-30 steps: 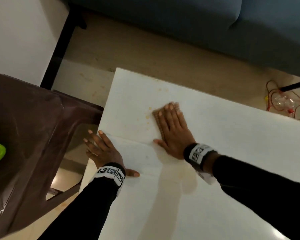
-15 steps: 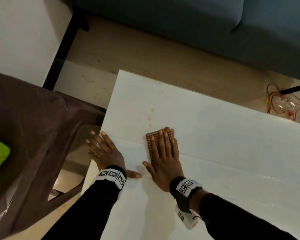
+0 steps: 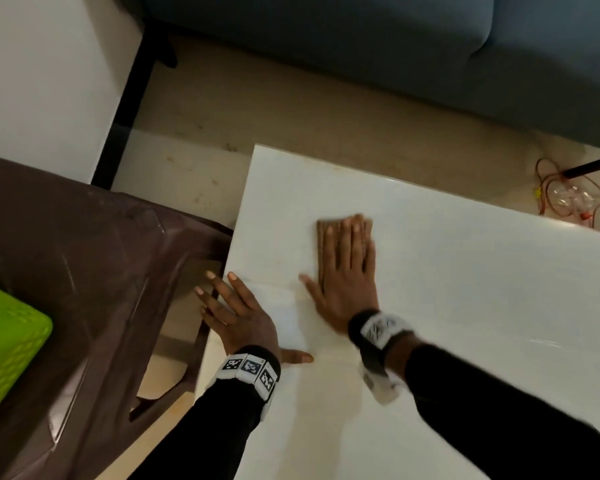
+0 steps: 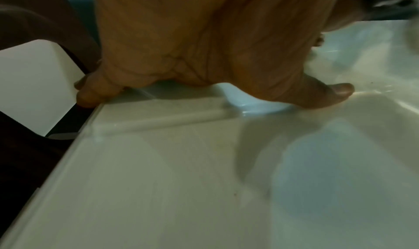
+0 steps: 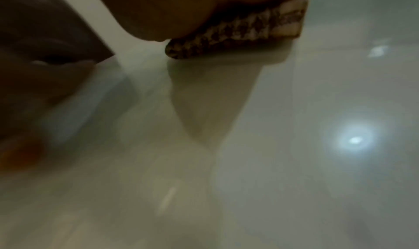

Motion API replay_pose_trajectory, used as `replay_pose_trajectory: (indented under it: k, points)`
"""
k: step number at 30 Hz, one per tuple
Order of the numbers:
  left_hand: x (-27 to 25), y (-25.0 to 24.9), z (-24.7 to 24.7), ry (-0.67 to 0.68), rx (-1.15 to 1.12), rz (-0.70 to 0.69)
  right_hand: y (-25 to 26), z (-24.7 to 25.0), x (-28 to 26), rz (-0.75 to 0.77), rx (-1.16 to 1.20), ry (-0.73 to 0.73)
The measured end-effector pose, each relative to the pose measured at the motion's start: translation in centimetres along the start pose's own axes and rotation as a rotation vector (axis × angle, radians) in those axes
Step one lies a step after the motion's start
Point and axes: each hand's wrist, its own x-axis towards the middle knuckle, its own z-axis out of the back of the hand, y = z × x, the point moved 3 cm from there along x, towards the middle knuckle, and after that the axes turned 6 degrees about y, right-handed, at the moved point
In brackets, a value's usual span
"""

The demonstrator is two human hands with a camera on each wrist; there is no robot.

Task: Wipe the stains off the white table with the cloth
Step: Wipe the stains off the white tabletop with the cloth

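A folded brown cloth (image 3: 322, 237) lies flat on the white table (image 3: 465, 289), near its far left corner. My right hand (image 3: 347, 265) presses down on it with straight fingers, thumb spread to the left. In the right wrist view the cloth (image 5: 238, 30) shows as a patterned edge under the palm. My left hand (image 3: 236, 313) rests flat on the table's left edge, fingers spread and reaching past the rim, thumb on the top. The left wrist view shows the left hand (image 4: 204, 47) on the table (image 4: 181, 172). No distinct stains show around the cloth.
A brown plastic chair (image 3: 84, 271) stands close against the table's left side. A green basket (image 3: 4, 348) sits on it at far left. A blue sofa (image 3: 361, 46) runs along the back. Red wires (image 3: 575, 199) lie on the floor beyond the table's far edge.
My right hand has pushed the cloth away from me again, over the spot where the orange specks were. The left hand has stayed in place on the edge.
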Motion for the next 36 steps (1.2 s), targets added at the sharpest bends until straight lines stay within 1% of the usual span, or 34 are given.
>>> replay_pose_trajectory:
  k: [1, 2, 3, 4, 5, 7, 10, 12, 14, 16, 18, 19, 20, 21, 23, 26, 28, 30, 31, 32, 34, 36]
  points:
    - [0.1, 0.2, -0.1, 0.000, -0.007, -0.007, 1.1, -1.3, -2.7, 0.052, -0.009, 0.038]
    - [0.4, 0.3, -0.1, -0.002, -0.010, -0.014, 1.6, -2.1, -4.2, 0.087, -0.030, 0.068]
    - [0.6, 0.4, -0.3, -0.004, -0.005, -0.018, 1.8, -2.4, -4.6, 0.111, -0.055, 0.079]
    - [0.7, 0.5, -0.3, -0.002, -0.003, -0.023, 1.5, -2.2, -3.6, 0.129, -0.074, 0.081]
    - [0.8, 0.6, -0.6, -0.004, 0.003, -0.032, 1.2, -1.7, -1.8, 0.129, -0.082, 0.070]
    - [0.7, 0.7, -0.7, -0.017, 0.001, -0.047, 0.7, 0.5, 3.8, 0.077, -0.059, 0.040]
    - [0.3, 0.9, -0.6, -0.047, -0.015, -0.082, 0.3, 5.0, 11.8, -0.089, 0.034, 0.032]
    - [0.0, 1.2, -0.4, -0.052, -0.010, -0.099, 1.0, 5.7, 13.5, -0.164, 0.053, 0.015]
    - [0.0, 1.9, -0.1, -0.057, 0.002, -0.145, 2.0, 4.2, 11.4, -0.164, 0.035, -0.032]
    - [0.1, 3.5, 0.2, -0.064, -0.041, -0.201, 3.7, 1.4, 5.4, -0.082, 0.014, -0.030]
    - [0.7, 5.5, 0.3, -0.064, -0.161, -0.196, 5.5, -1.6, -1.8, 0.015, 0.020, -0.021]
    - [1.0, 6.3, 0.3, -0.047, -0.221, -0.181, 6.0, -2.7, -4.5, 0.047, 0.015, -0.011]
    - [1.3, 7.0, 0.0, -0.020, -0.275, -0.170, 6.3, -3.4, -6.1, 0.063, 0.011, 0.016]
    - [1.7, 7.4, -0.6, 0.002, -0.316, -0.175, 6.4, -3.8, -6.4, 0.060, 0.010, 0.033]
    - [2.6, 7.8, -1.6, 0.033, -0.346, -0.199, 6.0, -2.9, -3.3, 0.033, 0.015, 0.002]
    - [3.4, 8.0, -2.4, 0.090, -0.311, -0.208, 4.5, 0.9, 6.0, -0.061, 0.038, -0.053]
    - [3.6, 7.8, -2.6, 0.091, -0.290, -0.208, 3.3, 3.9, 11.5, -0.137, 0.066, -0.019]
    - [3.8, 7.9, -2.6, 0.081, -0.284, -0.201, 3.1, 5.1, 14.1, -0.179, 0.068, -0.032]
    - [3.9, 7.9, -2.5, 0.082, -0.280, -0.193, 3.3, 5.0, 14.0, -0.181, 0.074, -0.045]
    - [3.9, 7.9, -2.6, 0.089, -0.272, -0.183, 3.8, 4.2, 12.8, -0.176, 0.064, -0.060]
    - [3.7, 7.8, -2.4, 0.118, -0.251, -0.156, 5.4, 2.0, 7.5, -0.122, 0.020, -0.062]
    - [3.3, 7.4, -1.6, 0.145, -0.211, -0.110, 7.1, -0.6, 1.0, -0.014, 0.004, 0.000]
